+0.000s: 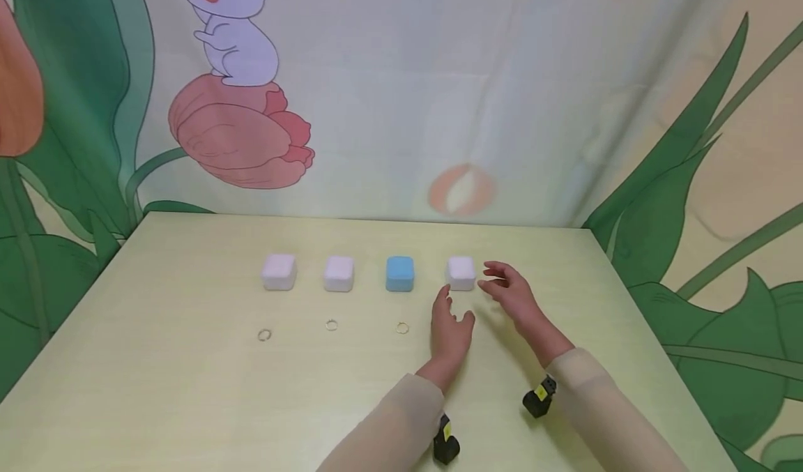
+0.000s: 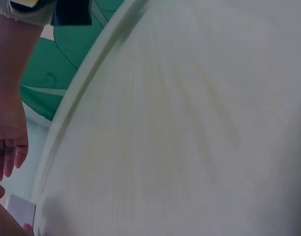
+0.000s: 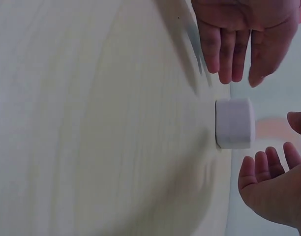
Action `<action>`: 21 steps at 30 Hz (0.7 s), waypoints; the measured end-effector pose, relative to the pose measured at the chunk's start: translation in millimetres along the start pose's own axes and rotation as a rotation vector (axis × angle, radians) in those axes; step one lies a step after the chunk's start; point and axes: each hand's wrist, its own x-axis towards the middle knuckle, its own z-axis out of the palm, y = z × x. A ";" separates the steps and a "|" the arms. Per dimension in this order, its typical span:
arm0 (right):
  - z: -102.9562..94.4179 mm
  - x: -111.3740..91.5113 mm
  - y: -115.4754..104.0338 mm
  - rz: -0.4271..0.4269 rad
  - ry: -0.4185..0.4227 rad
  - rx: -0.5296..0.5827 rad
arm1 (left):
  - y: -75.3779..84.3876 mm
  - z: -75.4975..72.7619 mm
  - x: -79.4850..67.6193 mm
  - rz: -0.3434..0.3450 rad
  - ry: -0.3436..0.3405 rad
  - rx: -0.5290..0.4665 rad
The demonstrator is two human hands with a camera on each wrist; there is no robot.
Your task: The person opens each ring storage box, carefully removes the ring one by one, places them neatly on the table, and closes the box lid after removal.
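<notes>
Nearest to both hands is a small pale pink rounded box (image 1: 461,273), the rightmost in a row. My left hand (image 1: 450,332) is just in front of it, fingers pointing toward its near left corner, holding nothing. To the box's right is my right hand (image 1: 511,294), fingers loosely bent and a gap between them and the box. The right wrist view has this box (image 3: 235,124) between the left hand (image 3: 249,34) and the right hand (image 3: 278,191). In the left wrist view, the box (image 2: 20,210) is partly hidden behind the left hand (image 2: 5,216).
Left along the row stand a blue box (image 1: 399,274) and two more pale pink boxes, one in the middle (image 1: 339,274) and one at the end (image 1: 279,272). Small rings lie in front: a gold one (image 1: 402,328), another (image 1: 332,325) and a darker one (image 1: 264,335). A printed curtain (image 1: 389,109) hangs behind the table (image 1: 157,388).
</notes>
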 end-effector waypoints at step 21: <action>4.9 39.5 21.3 0.018 -0.115 -0.022 | 0.4 5.0 45.1 -0.099 -0.005 0.130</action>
